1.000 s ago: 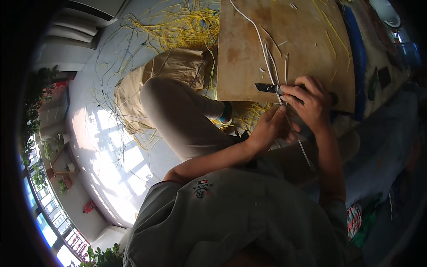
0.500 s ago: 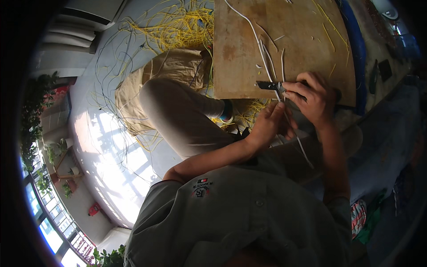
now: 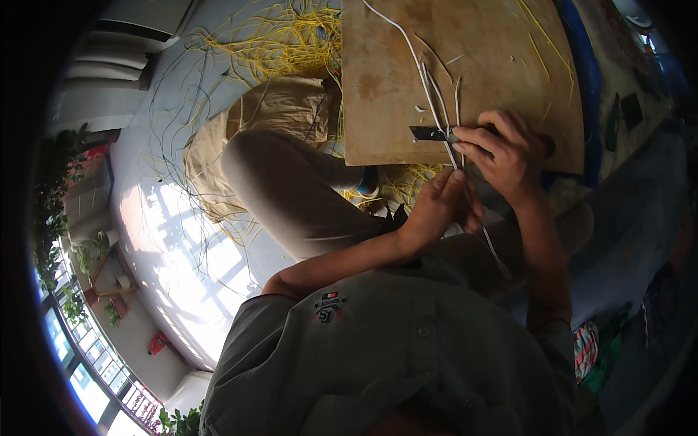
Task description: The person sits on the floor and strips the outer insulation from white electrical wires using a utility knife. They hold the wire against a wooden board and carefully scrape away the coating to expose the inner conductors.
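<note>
My left hand (image 3: 442,203) is closed on a white cable (image 3: 435,109) just off the board's near edge, thumb on top. The cable runs from the far side of the board down through my fingers, its loose tail hanging below over my lap. My right hand (image 3: 503,154) grips a knife (image 3: 427,134) with a dark, flat blade pointing left. That blade lies across the cable, a little beyond my left thumb. Most of the handle is hidden in my right fist. A short white strip (image 3: 458,102) stands beside the cable near the blade.
On the wooden board (image 3: 378,87) lie white offcuts and several yellow strands (image 3: 536,57). A tangle of yellow wire (image 3: 283,43) covers the floor at the far left, beside brown cloth (image 3: 269,109). Blue material (image 3: 578,80) edges the board's right side. Potted plants (image 3: 69,182) stand farther left.
The knife has slid a little way along the cable, away from my left hand. Both hands keep their grip. The whole view has shifted slightly.
</note>
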`<state>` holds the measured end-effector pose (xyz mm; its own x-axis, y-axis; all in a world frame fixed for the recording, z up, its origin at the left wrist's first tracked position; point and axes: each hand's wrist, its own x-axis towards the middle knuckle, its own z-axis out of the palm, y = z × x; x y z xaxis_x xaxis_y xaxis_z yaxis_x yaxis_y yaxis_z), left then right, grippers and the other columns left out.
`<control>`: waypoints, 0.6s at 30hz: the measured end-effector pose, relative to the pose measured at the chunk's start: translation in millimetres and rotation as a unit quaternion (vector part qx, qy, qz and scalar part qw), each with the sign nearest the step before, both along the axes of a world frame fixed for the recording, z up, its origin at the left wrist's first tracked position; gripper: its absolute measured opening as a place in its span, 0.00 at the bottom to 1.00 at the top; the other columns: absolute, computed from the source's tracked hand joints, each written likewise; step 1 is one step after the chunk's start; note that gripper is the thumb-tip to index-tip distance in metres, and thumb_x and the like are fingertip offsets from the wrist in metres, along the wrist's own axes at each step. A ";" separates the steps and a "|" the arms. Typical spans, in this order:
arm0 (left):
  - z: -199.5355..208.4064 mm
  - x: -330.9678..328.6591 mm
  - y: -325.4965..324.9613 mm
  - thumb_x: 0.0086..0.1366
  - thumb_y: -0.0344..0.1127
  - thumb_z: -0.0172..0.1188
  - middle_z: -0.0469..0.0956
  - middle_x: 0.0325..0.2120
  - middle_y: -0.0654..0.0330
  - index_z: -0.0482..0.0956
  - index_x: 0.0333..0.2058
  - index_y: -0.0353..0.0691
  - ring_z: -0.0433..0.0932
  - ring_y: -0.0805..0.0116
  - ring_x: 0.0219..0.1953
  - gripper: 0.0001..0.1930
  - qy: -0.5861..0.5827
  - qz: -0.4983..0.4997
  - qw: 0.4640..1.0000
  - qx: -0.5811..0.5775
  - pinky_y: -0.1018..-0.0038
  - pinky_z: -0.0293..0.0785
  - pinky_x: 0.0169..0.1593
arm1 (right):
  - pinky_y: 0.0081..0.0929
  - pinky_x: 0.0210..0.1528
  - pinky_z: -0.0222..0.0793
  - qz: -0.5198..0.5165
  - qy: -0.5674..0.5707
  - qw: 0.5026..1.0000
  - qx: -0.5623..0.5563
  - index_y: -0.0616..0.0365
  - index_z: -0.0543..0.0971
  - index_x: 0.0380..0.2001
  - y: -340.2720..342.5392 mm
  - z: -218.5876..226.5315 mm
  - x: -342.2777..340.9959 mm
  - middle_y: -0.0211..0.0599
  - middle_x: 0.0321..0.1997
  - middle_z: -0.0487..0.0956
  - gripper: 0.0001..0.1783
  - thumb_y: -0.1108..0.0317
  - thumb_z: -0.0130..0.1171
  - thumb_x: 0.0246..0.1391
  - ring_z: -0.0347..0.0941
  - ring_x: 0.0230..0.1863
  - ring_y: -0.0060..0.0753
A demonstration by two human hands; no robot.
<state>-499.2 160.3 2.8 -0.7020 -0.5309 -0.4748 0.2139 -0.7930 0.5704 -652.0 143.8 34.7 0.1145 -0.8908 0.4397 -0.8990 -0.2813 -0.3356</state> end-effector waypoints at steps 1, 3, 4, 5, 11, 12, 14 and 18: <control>0.4 0.3 -0.7 0.70 0.42 0.37 0.73 0.19 0.56 0.67 0.32 0.37 0.72 0.71 0.17 0.16 0.000 -0.003 1.000 0.001 0.76 0.71 0.23 | 0.29 0.33 0.65 0.000 -0.002 1.000 -0.002 0.46 0.81 0.28 -1.1 -0.7 -0.8 0.25 0.27 0.69 0.10 0.63 0.65 0.37 0.68 0.31 0.31; 1.0 -0.1 -2.4 0.70 0.42 0.37 0.73 0.20 0.56 0.67 0.33 0.37 0.72 0.71 0.17 0.15 0.003 -0.005 1.000 0.004 0.76 0.71 0.23 | 0.29 0.33 0.65 0.001 -0.007 1.000 -0.006 0.46 0.81 0.28 -2.8 -2.9 -2.3 0.25 0.27 0.69 0.10 0.63 0.65 0.36 0.68 0.31 0.31; 1.3 -0.1 -2.6 0.70 0.43 0.37 0.73 0.20 0.56 0.67 0.33 0.38 0.72 0.71 0.17 0.15 0.004 -0.003 1.000 0.006 0.76 0.70 0.23 | 0.29 0.32 0.65 0.002 -0.007 1.000 -0.008 0.45 0.81 0.28 -3.5 -3.8 -2.8 0.25 0.27 0.69 0.10 0.63 0.66 0.36 0.68 0.31 0.31; 1.4 -0.2 -2.5 0.70 0.43 0.37 0.74 0.20 0.56 0.67 0.33 0.38 0.72 0.71 0.17 0.15 0.005 -0.002 1.000 0.008 0.76 0.70 0.23 | 0.29 0.32 0.65 0.002 -0.007 1.000 -0.010 0.45 0.81 0.28 -4.2 -4.7 -3.2 0.24 0.27 0.69 0.10 0.63 0.66 0.36 0.68 0.31 0.31; 2.0 -0.1 -2.0 0.70 0.43 0.37 0.74 0.20 0.57 0.67 0.34 0.38 0.72 0.71 0.17 0.15 -0.004 0.008 1.000 0.027 0.77 0.70 0.23 | 0.29 0.31 0.66 0.009 0.000 0.999 -0.036 0.45 0.81 0.28 -4.1 -7.3 -4.8 0.24 0.27 0.70 0.11 0.63 0.66 0.35 0.68 0.32 0.32; 3.8 -0.2 -1.6 0.70 0.43 0.37 0.74 0.20 0.56 0.67 0.34 0.38 0.72 0.71 0.17 0.15 -0.008 0.008 1.000 0.027 0.77 0.70 0.23 | 0.29 0.31 0.66 0.012 -0.001 0.999 -0.041 0.45 0.81 0.28 -3.9 -7.7 -6.2 0.24 0.27 0.70 0.11 0.64 0.66 0.35 0.68 0.32 0.32; 6.4 -2.2 -2.5 0.70 0.43 0.37 0.74 0.20 0.56 0.67 0.34 0.38 0.72 0.71 0.17 0.15 -0.012 0.012 1.000 0.027 0.77 0.70 0.23 | 0.29 0.31 0.65 -0.002 -0.002 0.999 -0.032 0.46 0.81 0.28 2.3 -8.6 -10.8 0.25 0.28 0.70 0.11 0.64 0.66 0.35 0.68 0.32 0.32; 2.8 -3.3 0.0 0.70 0.43 0.37 0.74 0.20 0.56 0.67 0.34 0.38 0.72 0.71 0.17 0.15 -0.008 0.015 1.000 0.023 0.77 0.70 0.23 | 0.30 0.31 0.66 -0.011 0.009 1.000 -0.025 0.45 0.81 0.28 3.1 -7.1 -9.3 0.26 0.27 0.69 0.11 0.65 0.66 0.35 0.68 0.32 0.32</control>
<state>-502.5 160.3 5.6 -0.6789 -0.5282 -0.5101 0.2293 -0.8124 0.5361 -661.3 146.9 27.5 0.1038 -0.8700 0.4821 -0.9110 -0.2777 -0.3049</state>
